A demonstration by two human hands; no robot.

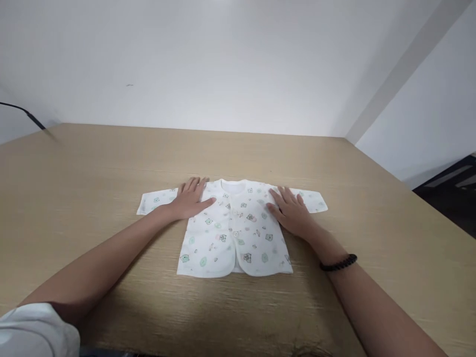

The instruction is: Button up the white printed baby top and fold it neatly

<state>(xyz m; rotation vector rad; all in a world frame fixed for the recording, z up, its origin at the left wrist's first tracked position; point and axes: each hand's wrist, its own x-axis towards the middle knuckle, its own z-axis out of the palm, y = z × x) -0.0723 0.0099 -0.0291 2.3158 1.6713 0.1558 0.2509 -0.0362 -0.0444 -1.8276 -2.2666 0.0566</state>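
A white baby jacket (pixel 234 233) with small green and grey animal prints lies flat, front side up, its neckline at the far side and its sleeves spread out to both sides. Its front edges meet down the middle and part near the rounded hem. My left hand (pixel 190 198) rests flat with fingers spread where the left sleeve joins the body. On the opposite shoulder lies my right hand (pixel 292 210), palm down and fingers stretched out. Each hand covers part of a sleeve's upper end.
The jacket is on a light wood-grain table (pixel 111 163). A white wall (pixel 223 74) stands behind the table's far edge. At the far left a black cable (pixel 33 119) reaches the table edge. Something dark (pixel 451 188) stands beyond the right edge.
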